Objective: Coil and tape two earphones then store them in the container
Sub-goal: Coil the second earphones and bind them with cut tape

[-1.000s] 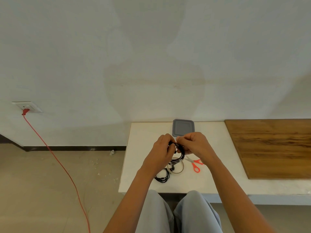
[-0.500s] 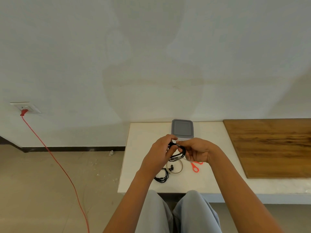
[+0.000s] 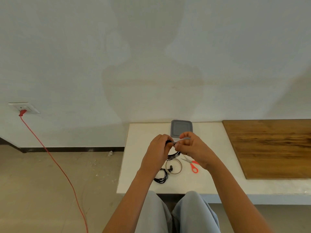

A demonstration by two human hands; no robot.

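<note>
My left hand (image 3: 158,148) grips a coiled black earphone (image 3: 173,155) above the white table (image 3: 139,165). My right hand (image 3: 191,147) pinches a strip of clear tape (image 3: 182,139) that runs to the top of that coil. A second black earphone coil (image 3: 161,177) lies on the table near the front edge, below my left wrist. A clear tape roll (image 3: 174,167) lies flat beside it, with an earbud inside its ring. The grey lidded container (image 3: 181,127) stands at the back of the table, behind my hands.
Red-handled scissors (image 3: 192,164) lie right of the tape roll. A wooden board (image 3: 272,148) covers the table's right part. A red cable (image 3: 55,162) runs from a wall socket (image 3: 23,108) down across the floor on the left. My knees sit under the table's front edge.
My right hand has lifted and moved back toward the coil's top, with the tape strip now stretched between its fingers and the coil. My left hand keeps holding the coil.
</note>
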